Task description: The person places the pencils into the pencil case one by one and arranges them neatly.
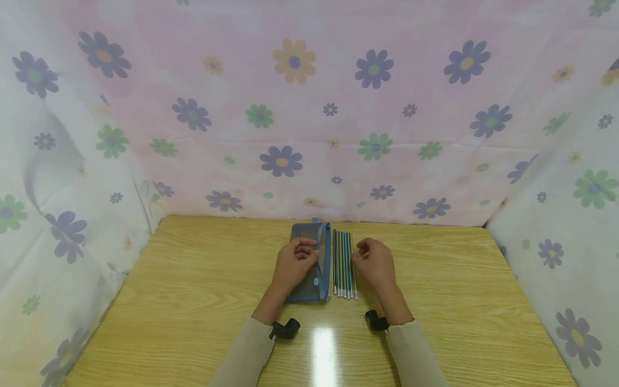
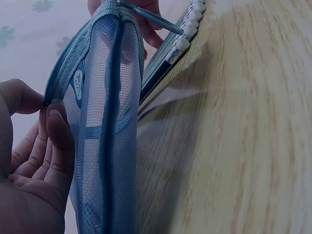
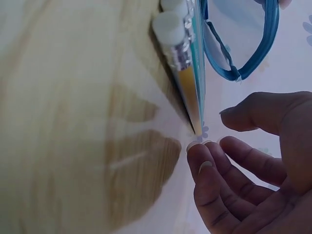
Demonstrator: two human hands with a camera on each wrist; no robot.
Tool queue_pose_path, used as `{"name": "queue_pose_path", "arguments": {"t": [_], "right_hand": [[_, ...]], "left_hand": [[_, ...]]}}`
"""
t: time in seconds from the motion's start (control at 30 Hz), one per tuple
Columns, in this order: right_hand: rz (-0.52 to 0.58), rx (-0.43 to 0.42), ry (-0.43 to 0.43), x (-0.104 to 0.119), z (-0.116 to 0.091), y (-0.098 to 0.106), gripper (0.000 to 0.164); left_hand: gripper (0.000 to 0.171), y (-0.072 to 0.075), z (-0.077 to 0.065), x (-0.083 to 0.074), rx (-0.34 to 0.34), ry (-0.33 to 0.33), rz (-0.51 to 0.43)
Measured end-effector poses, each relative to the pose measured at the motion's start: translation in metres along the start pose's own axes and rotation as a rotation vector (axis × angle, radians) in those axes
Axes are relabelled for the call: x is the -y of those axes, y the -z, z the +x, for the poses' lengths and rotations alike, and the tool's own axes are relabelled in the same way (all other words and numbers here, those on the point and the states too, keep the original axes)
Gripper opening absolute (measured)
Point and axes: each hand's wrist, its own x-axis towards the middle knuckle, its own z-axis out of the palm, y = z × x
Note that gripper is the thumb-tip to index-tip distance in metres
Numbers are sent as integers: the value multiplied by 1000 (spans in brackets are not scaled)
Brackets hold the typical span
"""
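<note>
A blue mesh zip pouch (image 1: 303,290) lies on the table with its zipped side parted. My left hand (image 1: 293,264) pinches the pouch's upper edge between thumb and fingers, lifting it so the opening gapes in the left wrist view. Through the mesh, a few thin sticks (image 1: 295,234) show near the far end. Right of the pouch lies a row of several pencils (image 1: 344,263), white erasers toward me. Beside the row's right side is my right hand (image 1: 377,263), fingers loosely bent and thumb apart, close to a yellow pencil (image 3: 189,87) but holding nothing.
The wood-grain table (image 1: 193,279) extends to both sides and toward me. Flowered cloth (image 1: 333,107) hangs behind and at both sides. A black wrist camera (image 1: 286,329) sits on the left wrist, another camera (image 1: 376,321) on the right.
</note>
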Motion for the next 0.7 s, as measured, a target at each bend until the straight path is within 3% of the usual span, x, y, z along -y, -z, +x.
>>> {"name": "queue_pose_path", "arguments": {"t": [0.7], "right_hand": [[-61,62,-16,0,-1,-2,22]], "left_hand": [[21,-1,0,2,-8,9,1]]}}
